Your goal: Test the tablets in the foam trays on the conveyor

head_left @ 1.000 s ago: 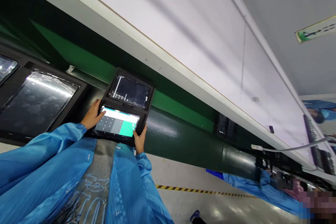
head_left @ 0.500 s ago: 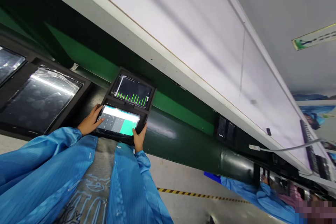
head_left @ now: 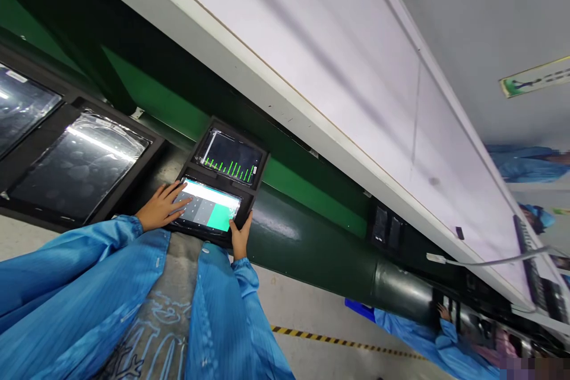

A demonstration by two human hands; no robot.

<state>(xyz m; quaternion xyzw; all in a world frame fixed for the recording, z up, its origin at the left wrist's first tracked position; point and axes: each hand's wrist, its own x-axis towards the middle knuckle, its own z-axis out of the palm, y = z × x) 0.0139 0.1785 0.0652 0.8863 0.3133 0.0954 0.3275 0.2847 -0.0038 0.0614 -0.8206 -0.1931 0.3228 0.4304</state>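
Observation:
A tablet [head_left: 202, 212] with a lit calculator keypad and a green block on its screen lies in the lower part of a black two-compartment tray [head_left: 256, 181]. My left hand [head_left: 159, 208] is open over the tablet's left side, fingers spread across the keypad. At the right, my right hand [head_left: 241, 234] grips the tray's side edge, with the thumb reaching onto the tablet's lower right corner; its other fingers are partly hidden. Above, in the same tray, a second tablet [head_left: 231, 151] shows green bars on a dark screen.
Larger dark-screened panels [head_left: 80, 166] sit in black trays to my left. A green conveyor belt [head_left: 307, 231] runs rightward beneath a white shelf [head_left: 312, 89]. Another black tray [head_left: 385, 225] is farther along, near a dangling cable [head_left: 481, 262]. A co-worker's blue sleeve [head_left: 445, 338] shows lower right.
My left hand has shifted from the tablet's left edge onto the screen, its fingers spreading. My right hand keeps its hold. The view has moved slightly.

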